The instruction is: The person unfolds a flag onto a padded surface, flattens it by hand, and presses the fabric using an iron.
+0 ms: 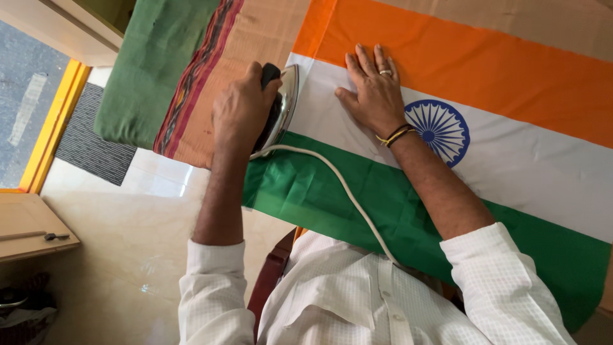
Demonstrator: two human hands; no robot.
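Note:
A cloth flag (511, 166) with orange, white and green bands and a blue wheel (440, 131) lies spread flat on a padded table. My left hand (239, 108) grips the black handle of a metal clothes iron (286, 105), which rests on the flag's left edge, over the white band. A white cord (345, 185) runs from the iron across the green band toward my shirt. My right hand (373, 92) lies flat, palm down, fingers together, on the white band just right of the iron. It wears a ring and thread bands at the wrist.
Under the flag lies a brown cloth with a dark striped border (191, 83), and a green cloth (153, 64) hangs off the table's left end. Below are a pale tiled floor (128, 243), a grey mat (89, 134), a yellow threshold (54, 121) and a low wooden surface (32, 223).

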